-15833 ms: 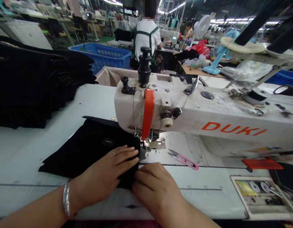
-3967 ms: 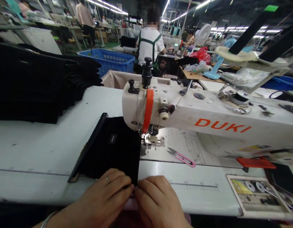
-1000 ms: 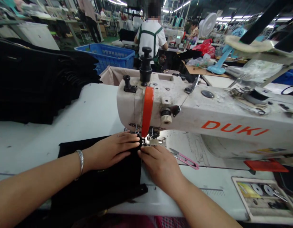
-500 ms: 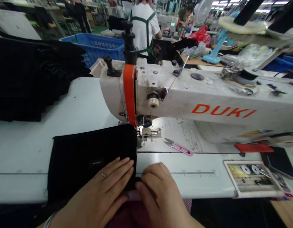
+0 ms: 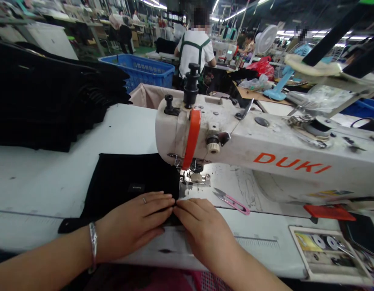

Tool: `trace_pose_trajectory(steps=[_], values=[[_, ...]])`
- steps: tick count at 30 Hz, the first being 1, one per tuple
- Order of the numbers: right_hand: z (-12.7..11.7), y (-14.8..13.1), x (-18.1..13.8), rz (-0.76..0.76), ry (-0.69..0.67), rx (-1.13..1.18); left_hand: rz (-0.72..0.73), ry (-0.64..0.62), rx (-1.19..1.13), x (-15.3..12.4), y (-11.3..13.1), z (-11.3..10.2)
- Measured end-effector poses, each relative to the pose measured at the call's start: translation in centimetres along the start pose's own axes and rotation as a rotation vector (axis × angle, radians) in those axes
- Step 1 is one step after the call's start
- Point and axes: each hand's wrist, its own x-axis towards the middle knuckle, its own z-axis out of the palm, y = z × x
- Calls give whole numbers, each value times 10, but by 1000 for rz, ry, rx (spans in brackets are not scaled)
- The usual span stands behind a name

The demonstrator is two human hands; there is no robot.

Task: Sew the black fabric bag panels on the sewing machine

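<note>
A black fabric piece (image 5: 114, 173) with a small dark label (image 5: 136, 187) lies on the white table of the sewing machine (image 5: 232, 135). Its right edge runs up to the lit needle and presser foot area (image 5: 195, 178). Flat on the lower right part of the fabric rests my left hand (image 5: 141, 220), its fingers stretched out. My right hand (image 5: 205, 224) is closed at the fabric's right edge, fingertips against those of the left; its thumb is hidden. Pink thread snips (image 5: 232, 202) lie right of the presser foot, touched by neither hand.
A tall stack of black fabric pieces (image 5: 47, 101) stands at the table's left. Behind are a blue basket (image 5: 144, 70) and a seated person (image 5: 194, 50). At the right sit a red block (image 5: 329, 212) and a small tray with bobbins (image 5: 329, 250).
Both hands have moved forward with the fabric, whose right edge lies farther along beside the presser foot. A dark strip now shows at its lower left. The camera view has tilted up.
</note>
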Motion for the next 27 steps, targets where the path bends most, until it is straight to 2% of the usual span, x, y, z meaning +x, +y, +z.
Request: trace_pose_trajectory(steps=[5, 9, 15, 20, 24, 27], values=[[-7, 9, 15, 36, -15, -5, 10, -35, -59, 9, -28, 3], [-10, 18, 25, 33, 9, -24, 9, -14, -75, 18, -42, 2], [-4, 29, 34, 102, 40, -110, 80, 3, -46, 34, -63, 0], [1, 32, 40, 166, 50, -190, 43, -19, -23, 42, -81, 2], [1, 32, 38, 155, 100, -160, -10, -16, -11, 42, -79, 3], [-3, 32, 35, 168, 218, -107, -104, 5, 23, 38, -70, 4]])
